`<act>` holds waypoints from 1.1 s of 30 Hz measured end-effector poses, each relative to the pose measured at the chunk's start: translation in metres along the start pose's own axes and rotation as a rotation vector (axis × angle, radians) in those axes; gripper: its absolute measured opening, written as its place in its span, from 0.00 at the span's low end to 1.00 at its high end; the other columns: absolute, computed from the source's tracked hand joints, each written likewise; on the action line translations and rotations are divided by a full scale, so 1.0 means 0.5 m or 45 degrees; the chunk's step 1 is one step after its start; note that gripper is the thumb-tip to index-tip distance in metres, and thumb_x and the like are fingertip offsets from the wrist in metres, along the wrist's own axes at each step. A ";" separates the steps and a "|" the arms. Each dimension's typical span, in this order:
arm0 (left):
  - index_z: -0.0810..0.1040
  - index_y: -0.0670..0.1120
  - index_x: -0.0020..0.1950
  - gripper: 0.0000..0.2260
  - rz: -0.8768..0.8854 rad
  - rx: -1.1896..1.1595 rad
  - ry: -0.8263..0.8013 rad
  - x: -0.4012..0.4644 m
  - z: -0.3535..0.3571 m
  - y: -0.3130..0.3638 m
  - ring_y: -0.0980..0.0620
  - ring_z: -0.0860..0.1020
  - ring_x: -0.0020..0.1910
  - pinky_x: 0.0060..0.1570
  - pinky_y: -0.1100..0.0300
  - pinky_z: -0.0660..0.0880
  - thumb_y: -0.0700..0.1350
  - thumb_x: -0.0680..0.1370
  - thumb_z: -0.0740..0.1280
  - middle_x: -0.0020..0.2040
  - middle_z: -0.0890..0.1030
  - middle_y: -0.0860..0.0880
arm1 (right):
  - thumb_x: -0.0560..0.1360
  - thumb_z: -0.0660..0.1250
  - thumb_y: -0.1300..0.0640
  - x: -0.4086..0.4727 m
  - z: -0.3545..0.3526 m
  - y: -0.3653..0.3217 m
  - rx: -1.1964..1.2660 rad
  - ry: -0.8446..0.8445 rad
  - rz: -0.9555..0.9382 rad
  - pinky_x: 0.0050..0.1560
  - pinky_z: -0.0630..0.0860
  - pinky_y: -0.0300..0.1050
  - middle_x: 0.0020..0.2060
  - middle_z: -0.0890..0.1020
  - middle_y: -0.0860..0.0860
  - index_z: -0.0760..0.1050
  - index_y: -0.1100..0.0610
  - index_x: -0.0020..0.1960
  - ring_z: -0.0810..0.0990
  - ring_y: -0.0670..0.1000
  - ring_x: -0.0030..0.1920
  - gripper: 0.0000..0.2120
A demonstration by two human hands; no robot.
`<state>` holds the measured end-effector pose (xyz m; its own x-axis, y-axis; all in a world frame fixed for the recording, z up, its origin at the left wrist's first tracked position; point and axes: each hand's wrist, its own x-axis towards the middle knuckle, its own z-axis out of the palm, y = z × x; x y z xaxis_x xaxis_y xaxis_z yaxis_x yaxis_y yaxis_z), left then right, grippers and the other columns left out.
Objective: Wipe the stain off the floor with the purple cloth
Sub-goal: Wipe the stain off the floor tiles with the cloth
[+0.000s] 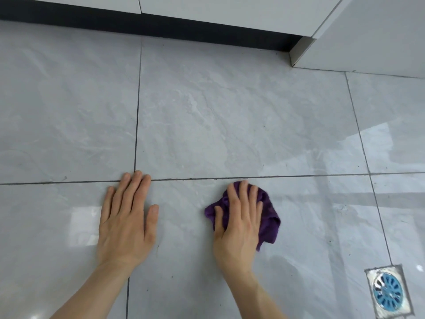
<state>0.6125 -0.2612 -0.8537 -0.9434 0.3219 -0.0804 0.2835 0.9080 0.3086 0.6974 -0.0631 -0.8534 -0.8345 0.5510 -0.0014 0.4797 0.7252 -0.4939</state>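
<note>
A crumpled purple cloth [269, 219] lies on the grey tiled floor [207, 123], just below a horizontal grout line. My right hand [239, 219] rests flat on top of it, fingers spread, pressing it to the tile; most of the cloth is hidden under the palm. My left hand [127, 217] lies flat and empty on the floor to the left, its fingertips over the grout line. No stain stands out on the tile around the cloth; whatever lies under it is hidden.
A metal floor drain [388, 293] with a blue grate sits at the lower right. White cabinet fronts [218, 12] with a dark kickboard [161, 26] run along the back. A white panel [372, 42] juts out at the right.
</note>
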 end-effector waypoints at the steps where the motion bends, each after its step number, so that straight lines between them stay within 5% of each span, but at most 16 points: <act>1: 0.60 0.45 0.81 0.28 -0.003 -0.019 -0.001 0.001 -0.002 0.001 0.50 0.54 0.83 0.81 0.46 0.49 0.53 0.82 0.49 0.82 0.60 0.48 | 0.79 0.70 0.62 -0.016 0.004 -0.014 0.090 -0.018 -0.050 0.79 0.57 0.63 0.80 0.65 0.50 0.70 0.53 0.75 0.55 0.53 0.82 0.25; 5: 0.61 0.45 0.81 0.27 0.000 -0.082 0.021 0.001 -0.005 0.002 0.51 0.54 0.83 0.81 0.47 0.50 0.52 0.83 0.48 0.82 0.61 0.49 | 0.74 0.71 0.72 -0.084 0.015 -0.087 0.434 -0.184 -0.233 0.77 0.66 0.52 0.79 0.67 0.44 0.70 0.50 0.75 0.61 0.47 0.80 0.33; 7: 0.61 0.46 0.81 0.26 0.012 -0.099 0.024 0.001 -0.005 -0.006 0.52 0.54 0.83 0.81 0.46 0.51 0.51 0.83 0.48 0.82 0.61 0.49 | 0.77 0.71 0.67 -0.119 0.033 -0.119 0.474 -0.274 -0.345 0.77 0.66 0.47 0.80 0.65 0.46 0.65 0.52 0.78 0.60 0.48 0.81 0.33; 12: 0.60 0.47 0.81 0.26 0.021 -0.122 0.013 -0.002 -0.003 -0.012 0.53 0.53 0.83 0.81 0.46 0.51 0.51 0.83 0.46 0.82 0.60 0.51 | 0.77 0.69 0.50 -0.171 0.068 -0.121 0.032 -0.337 -0.556 0.78 0.62 0.58 0.80 0.63 0.52 0.63 0.59 0.79 0.55 0.54 0.82 0.34; 15: 0.61 0.47 0.81 0.26 0.006 -0.117 0.026 0.000 0.000 -0.014 0.53 0.54 0.83 0.81 0.46 0.51 0.49 0.82 0.49 0.82 0.60 0.51 | 0.80 0.63 0.41 -0.159 0.066 -0.115 -0.161 -0.297 -0.541 0.77 0.62 0.62 0.80 0.65 0.52 0.67 0.52 0.78 0.56 0.55 0.82 0.30; 19: 0.62 0.46 0.81 0.26 0.010 -0.120 0.035 0.001 0.002 -0.014 0.52 0.55 0.82 0.80 0.45 0.52 0.48 0.82 0.49 0.82 0.61 0.50 | 0.80 0.63 0.43 -0.133 0.063 -0.104 -0.203 -0.292 -0.574 0.76 0.62 0.65 0.80 0.66 0.49 0.68 0.45 0.76 0.57 0.54 0.82 0.25; 26: 0.62 0.45 0.80 0.27 -0.005 -0.101 0.024 -0.003 0.000 -0.011 0.51 0.56 0.82 0.81 0.45 0.51 0.49 0.81 0.50 0.82 0.62 0.49 | 0.82 0.63 0.52 0.069 0.031 -0.032 -0.126 -0.138 -0.429 0.79 0.57 0.61 0.79 0.66 0.51 0.71 0.49 0.75 0.58 0.55 0.82 0.21; 33: 0.62 0.45 0.81 0.28 -0.020 -0.088 -0.004 0.000 -0.003 -0.004 0.51 0.54 0.83 0.81 0.46 0.49 0.50 0.80 0.53 0.82 0.61 0.49 | 0.82 0.61 0.45 0.272 -0.060 0.093 -0.270 -0.104 -0.232 0.79 0.51 0.65 0.81 0.61 0.48 0.65 0.45 0.78 0.52 0.55 0.83 0.24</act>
<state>0.6115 -0.2634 -0.8531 -0.9470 0.3089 -0.0883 0.2562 0.8920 0.3724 0.6143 0.0582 -0.8504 -0.9270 0.3750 -0.0035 0.3588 0.8840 -0.2997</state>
